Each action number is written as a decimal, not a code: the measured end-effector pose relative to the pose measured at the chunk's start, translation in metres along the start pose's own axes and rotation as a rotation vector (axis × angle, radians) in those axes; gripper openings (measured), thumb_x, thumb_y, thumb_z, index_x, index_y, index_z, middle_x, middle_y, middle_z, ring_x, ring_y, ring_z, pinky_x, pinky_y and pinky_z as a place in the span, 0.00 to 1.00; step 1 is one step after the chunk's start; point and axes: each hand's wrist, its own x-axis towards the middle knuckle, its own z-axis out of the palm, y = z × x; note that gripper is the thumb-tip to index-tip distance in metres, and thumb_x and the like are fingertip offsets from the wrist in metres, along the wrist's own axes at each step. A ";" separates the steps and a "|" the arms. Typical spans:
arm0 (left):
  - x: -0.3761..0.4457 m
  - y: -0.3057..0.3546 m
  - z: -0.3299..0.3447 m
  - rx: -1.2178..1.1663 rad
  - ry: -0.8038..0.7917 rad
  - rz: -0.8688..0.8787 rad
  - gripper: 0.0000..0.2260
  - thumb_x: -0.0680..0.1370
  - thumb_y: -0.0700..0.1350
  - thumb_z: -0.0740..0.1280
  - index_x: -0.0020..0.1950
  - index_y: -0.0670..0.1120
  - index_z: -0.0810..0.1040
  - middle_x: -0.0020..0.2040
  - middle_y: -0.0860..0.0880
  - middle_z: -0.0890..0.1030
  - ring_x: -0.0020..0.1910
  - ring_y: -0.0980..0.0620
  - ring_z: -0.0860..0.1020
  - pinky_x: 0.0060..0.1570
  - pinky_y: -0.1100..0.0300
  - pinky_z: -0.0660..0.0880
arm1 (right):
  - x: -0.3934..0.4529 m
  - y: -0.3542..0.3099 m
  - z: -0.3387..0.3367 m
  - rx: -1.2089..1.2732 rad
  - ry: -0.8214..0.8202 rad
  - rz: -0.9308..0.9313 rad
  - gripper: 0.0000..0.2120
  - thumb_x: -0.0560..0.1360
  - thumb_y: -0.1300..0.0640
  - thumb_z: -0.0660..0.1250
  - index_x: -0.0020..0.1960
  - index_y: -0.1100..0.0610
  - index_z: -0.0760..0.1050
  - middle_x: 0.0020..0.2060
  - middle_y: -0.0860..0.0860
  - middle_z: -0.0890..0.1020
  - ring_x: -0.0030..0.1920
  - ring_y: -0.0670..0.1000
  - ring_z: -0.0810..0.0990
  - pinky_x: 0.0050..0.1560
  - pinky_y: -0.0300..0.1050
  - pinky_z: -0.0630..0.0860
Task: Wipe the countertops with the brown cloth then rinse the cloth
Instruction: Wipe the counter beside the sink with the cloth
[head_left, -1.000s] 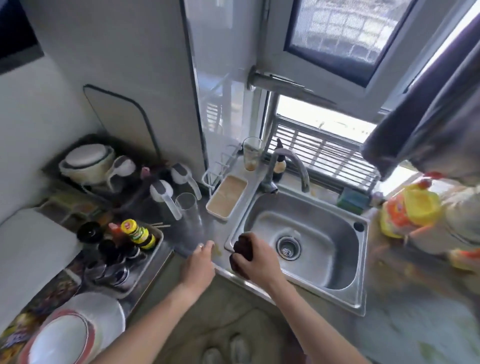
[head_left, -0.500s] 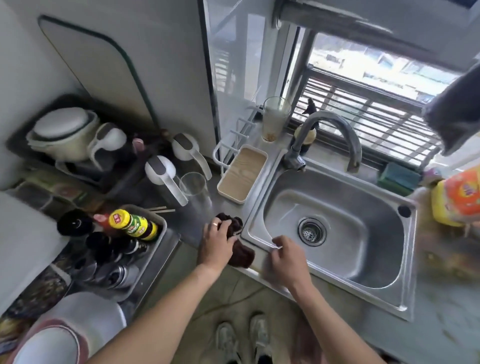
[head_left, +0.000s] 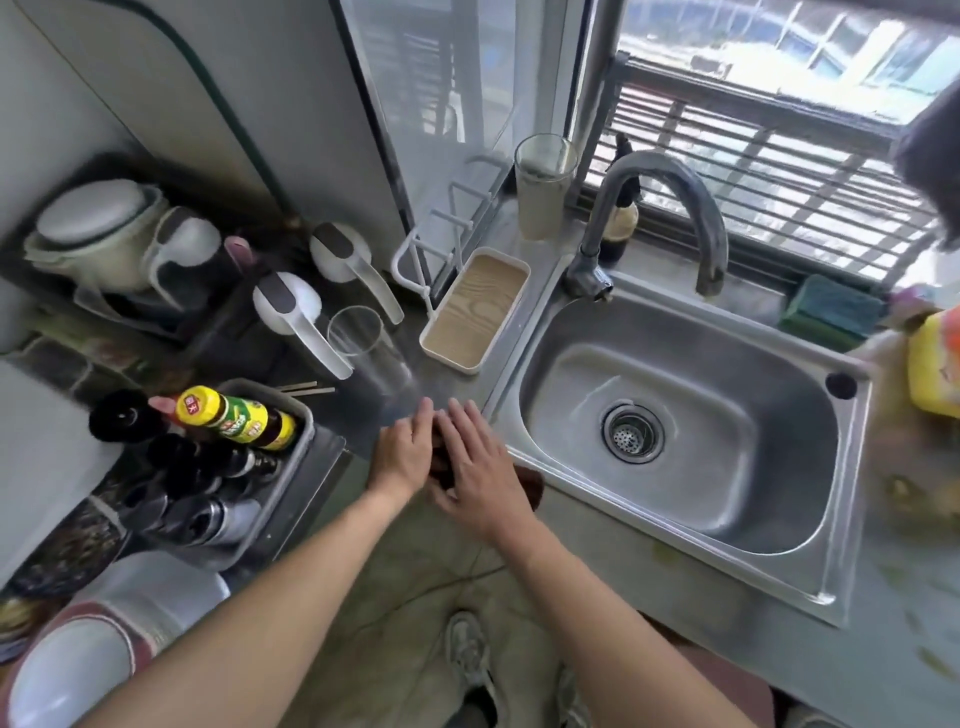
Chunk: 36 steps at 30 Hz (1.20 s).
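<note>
The brown cloth (head_left: 527, 482) lies on the narrow steel countertop (head_left: 385, 411) at its front edge, just left of the sink (head_left: 524, 364). Most of the cloth is hidden under my hands; a dark corner shows to the right of them and a strip between them. My left hand (head_left: 402, 451) lies flat on the cloth's left part, fingers stretched toward the wall. My right hand (head_left: 480, 465) covers the cloth's right part, fingers spread, touching the left hand.
A clear glass (head_left: 363, 345) and a wood-grain tray (head_left: 475, 309) stand just beyond my hands. A bin of condiment bottles (head_left: 298, 415) sits to the left. The faucet (head_left: 654, 171) arches over the dry sink bowl. A green sponge (head_left: 831, 306) and a yellow bottle (head_left: 935, 364) are at the right.
The cloth went from my right hand at the sink rim to the counter left of the sink. My left hand came onto it, then my right hand joined on top.
</note>
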 end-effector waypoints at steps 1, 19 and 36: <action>0.002 -0.006 -0.003 -0.036 0.005 -0.016 0.20 0.82 0.58 0.52 0.51 0.52 0.81 0.45 0.44 0.86 0.46 0.41 0.83 0.49 0.48 0.79 | 0.004 0.000 0.008 -0.056 -0.040 -0.003 0.39 0.77 0.41 0.60 0.83 0.55 0.52 0.82 0.53 0.55 0.83 0.56 0.45 0.81 0.57 0.50; -0.067 -0.008 0.049 0.597 0.272 0.217 0.12 0.77 0.39 0.62 0.60 0.41 0.73 0.59 0.40 0.72 0.58 0.40 0.71 0.55 0.45 0.71 | -0.115 0.074 -0.021 -0.160 0.022 -0.052 0.23 0.85 0.50 0.56 0.80 0.47 0.61 0.79 0.43 0.64 0.82 0.48 0.50 0.80 0.63 0.49; -0.164 0.069 0.149 0.573 0.027 0.654 0.12 0.70 0.41 0.62 0.53 0.45 0.75 0.56 0.47 0.76 0.56 0.45 0.74 0.56 0.52 0.70 | -0.262 0.160 -0.067 -0.203 0.125 0.058 0.23 0.82 0.50 0.61 0.77 0.48 0.67 0.76 0.42 0.69 0.80 0.50 0.60 0.78 0.66 0.53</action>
